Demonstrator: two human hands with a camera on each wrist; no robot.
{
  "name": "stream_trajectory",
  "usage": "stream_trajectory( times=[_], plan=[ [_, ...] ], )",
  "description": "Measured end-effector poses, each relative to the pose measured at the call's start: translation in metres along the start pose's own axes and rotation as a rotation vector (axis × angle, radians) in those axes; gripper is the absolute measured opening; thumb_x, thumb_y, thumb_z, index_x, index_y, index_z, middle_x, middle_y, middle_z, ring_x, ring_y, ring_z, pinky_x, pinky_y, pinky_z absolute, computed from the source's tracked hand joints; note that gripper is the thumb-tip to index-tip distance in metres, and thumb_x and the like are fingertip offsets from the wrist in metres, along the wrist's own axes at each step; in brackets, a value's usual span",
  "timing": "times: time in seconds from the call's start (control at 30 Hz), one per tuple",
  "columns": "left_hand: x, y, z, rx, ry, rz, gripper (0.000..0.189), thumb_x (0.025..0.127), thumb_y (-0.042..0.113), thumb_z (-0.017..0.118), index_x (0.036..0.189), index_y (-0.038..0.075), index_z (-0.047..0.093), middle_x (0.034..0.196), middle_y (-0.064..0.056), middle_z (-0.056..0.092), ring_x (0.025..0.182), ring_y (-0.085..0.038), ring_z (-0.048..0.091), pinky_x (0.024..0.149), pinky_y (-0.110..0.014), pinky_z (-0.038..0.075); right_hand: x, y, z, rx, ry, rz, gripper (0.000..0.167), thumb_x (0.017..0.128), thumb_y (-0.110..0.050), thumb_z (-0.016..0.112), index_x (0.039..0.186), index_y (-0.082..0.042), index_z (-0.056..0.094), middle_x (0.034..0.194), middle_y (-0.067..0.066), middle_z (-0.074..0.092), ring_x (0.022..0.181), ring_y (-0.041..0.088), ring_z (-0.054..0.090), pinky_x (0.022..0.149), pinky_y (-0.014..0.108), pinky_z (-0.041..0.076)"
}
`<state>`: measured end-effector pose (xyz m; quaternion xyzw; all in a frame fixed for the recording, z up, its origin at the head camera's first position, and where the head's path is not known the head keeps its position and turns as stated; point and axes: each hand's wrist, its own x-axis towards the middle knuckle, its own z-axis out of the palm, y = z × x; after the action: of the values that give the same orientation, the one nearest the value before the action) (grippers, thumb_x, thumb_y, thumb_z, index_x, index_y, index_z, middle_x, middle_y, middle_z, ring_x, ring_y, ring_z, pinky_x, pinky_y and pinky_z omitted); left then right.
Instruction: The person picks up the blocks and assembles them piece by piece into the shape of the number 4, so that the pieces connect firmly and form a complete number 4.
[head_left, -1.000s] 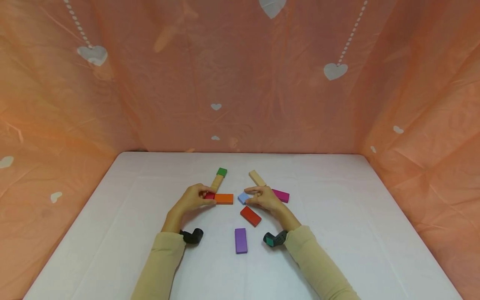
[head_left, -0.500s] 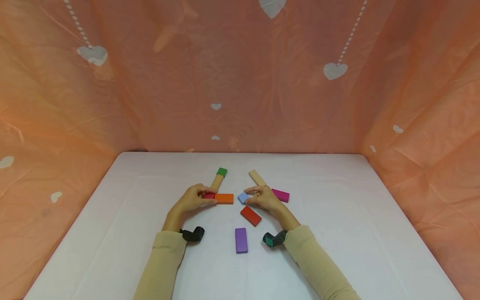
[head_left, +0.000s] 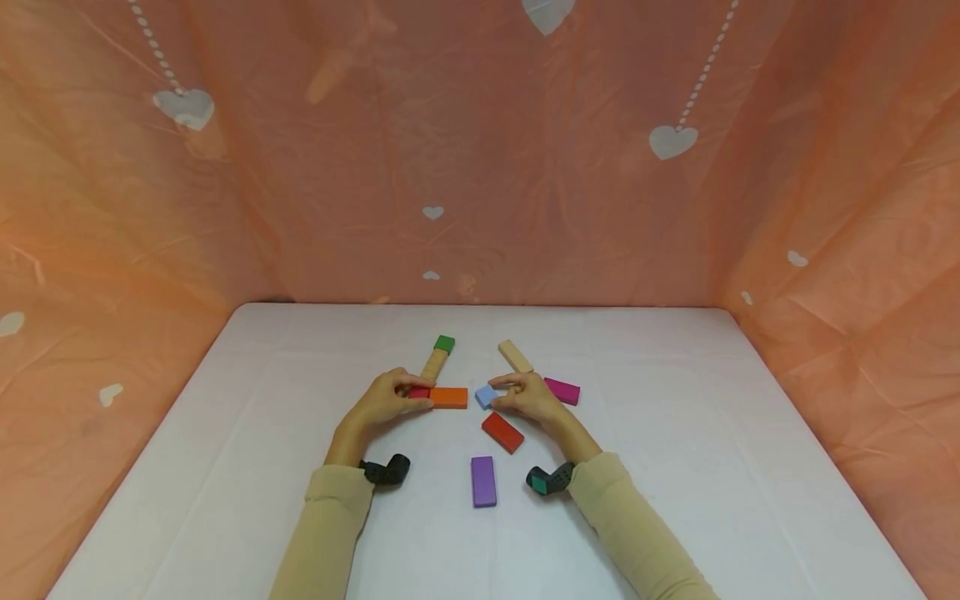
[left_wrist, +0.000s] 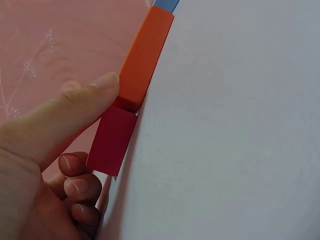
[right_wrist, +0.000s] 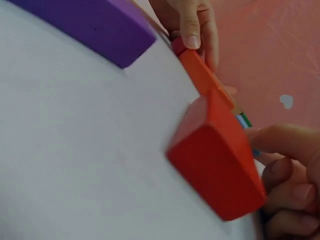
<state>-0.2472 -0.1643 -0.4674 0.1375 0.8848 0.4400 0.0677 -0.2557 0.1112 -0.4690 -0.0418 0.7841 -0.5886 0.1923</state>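
Note:
In the head view my left hand [head_left: 377,402] pinches a small crimson wooden block [left_wrist: 112,142] between thumb and fingers. Its thumb tip also reaches the near end of an orange block [head_left: 450,398] that lies end to end with the crimson one. My right hand [head_left: 534,398] has thumb and forefinger on either side of a light blue block [head_left: 485,396], pinching it just right of the orange block. A red block [head_left: 502,432] lies tilted in front of the right hand. Part of the light blue block hides behind the right fingers.
A purple block [head_left: 483,482] lies nearer on the white table [head_left: 675,417]. Behind the left hand, a plain wood block [head_left: 435,364] meets a green block [head_left: 445,342]. Another plain block [head_left: 514,356] and a magenta block [head_left: 562,391] lie beside the right hand.

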Motion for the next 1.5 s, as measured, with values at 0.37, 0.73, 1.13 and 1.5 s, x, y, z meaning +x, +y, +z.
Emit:
stream_trajectory(
  times=[0.37,0.73,1.13,1.5],
  plan=[
    [0.0003,-0.0027,-0.0002,-0.008,0.000,-0.008,0.032,0.082,0.017,0.076,0.111,0.004,0.072,0.080,-0.005,0.046,0.077,-0.016,0.038,0.065,-0.023,0.030,0.0033,0.0050,0.0037,-0.041,0.027,-0.066,0.039,0.079,-0.003,0.075,0.116,0.004,0.066,0.052,-0.009,0.038,0.053,0.005,0.033,0.052,0.018,0.028],
    [0.0014,-0.0051,0.0025,-0.017,0.000,-0.004,0.032,0.082,0.019,0.076,0.111,0.005,0.072,0.080,-0.006,0.047,0.077,-0.016,0.039,0.065,-0.023,0.030,0.0001,0.0056,-0.0015,-0.049,-0.026,-0.049,0.040,0.083,-0.006,0.067,0.122,0.003,0.062,0.054,-0.007,0.040,0.055,0.007,0.037,0.056,0.019,0.032],
    [0.0013,-0.0043,0.0021,0.015,-0.007,0.015,0.033,0.081,0.019,0.077,0.111,0.005,0.072,0.080,-0.006,0.048,0.077,-0.016,0.039,0.066,-0.024,0.031,-0.0023,0.0047,-0.0022,-0.030,-0.041,-0.053,0.041,0.084,-0.006,0.067,0.124,0.004,0.061,0.054,-0.007,0.039,0.056,0.008,0.037,0.056,0.019,0.032],
    [0.0011,-0.0029,0.0006,0.001,0.001,-0.014,0.033,0.081,0.018,0.077,0.112,0.006,0.072,0.079,-0.004,0.047,0.077,-0.016,0.039,0.066,-0.024,0.031,0.0010,0.0060,0.0001,-0.052,-0.020,-0.048,0.039,0.084,-0.008,0.069,0.121,0.002,0.063,0.054,-0.008,0.040,0.056,0.009,0.038,0.058,0.019,0.033]
  ],
)
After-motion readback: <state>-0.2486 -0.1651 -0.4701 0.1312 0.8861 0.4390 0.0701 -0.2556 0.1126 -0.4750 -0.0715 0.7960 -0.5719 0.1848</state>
